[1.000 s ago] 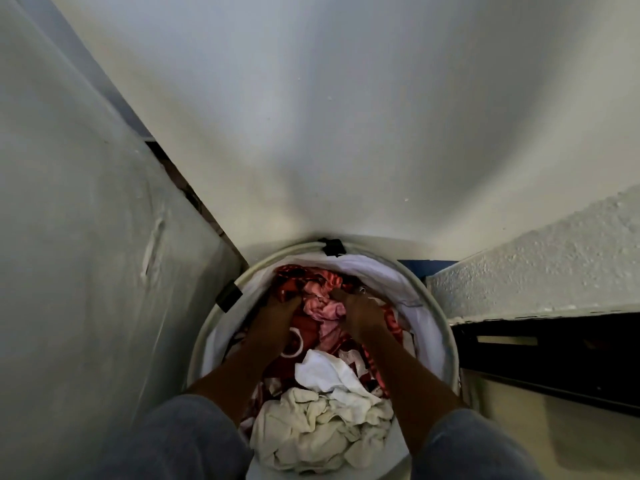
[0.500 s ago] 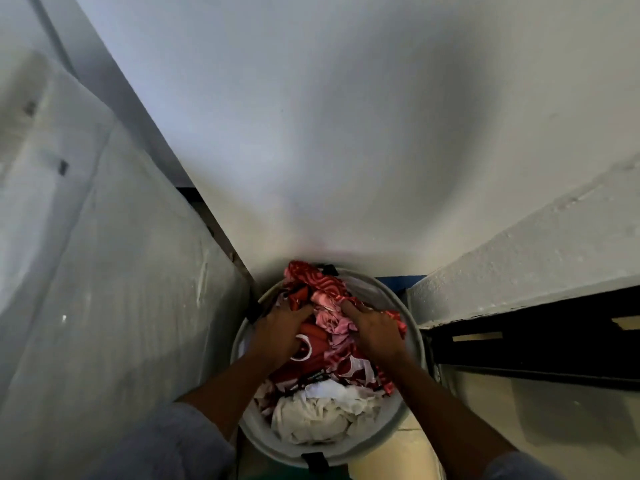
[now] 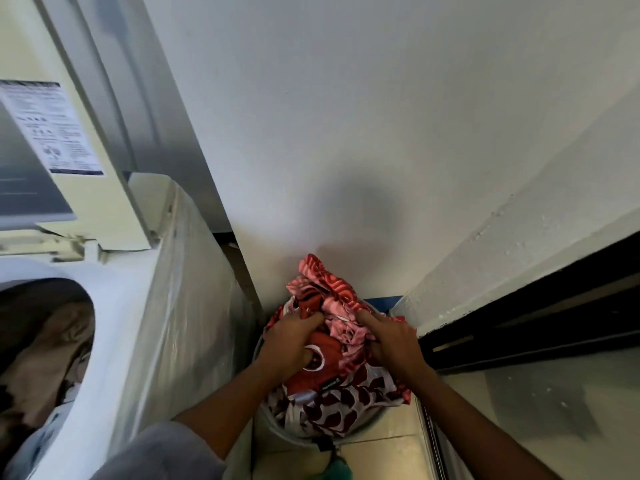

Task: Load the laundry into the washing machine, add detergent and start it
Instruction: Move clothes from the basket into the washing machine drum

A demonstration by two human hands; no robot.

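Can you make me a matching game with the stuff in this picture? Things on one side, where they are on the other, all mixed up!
Things:
1. red and pink clothes
2. washing machine
3. label sticker
4. laundry basket

Places:
A. on the raised lid
B. gripped by both hands
C. on the floor by the wall
D. left of the basket

Pairs: 1-B, 2-D, 3-A, 4-C

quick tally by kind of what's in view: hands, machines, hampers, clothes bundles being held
hands: 2, the left hand and the right hand
washing machines: 1, the washing machine, lid up, clothes already in its tub
laundry hampers: 1, the laundry hamper
held bundles: 1, the red and pink bundle of clothes, gripped by both hands over the hamper
total: 5
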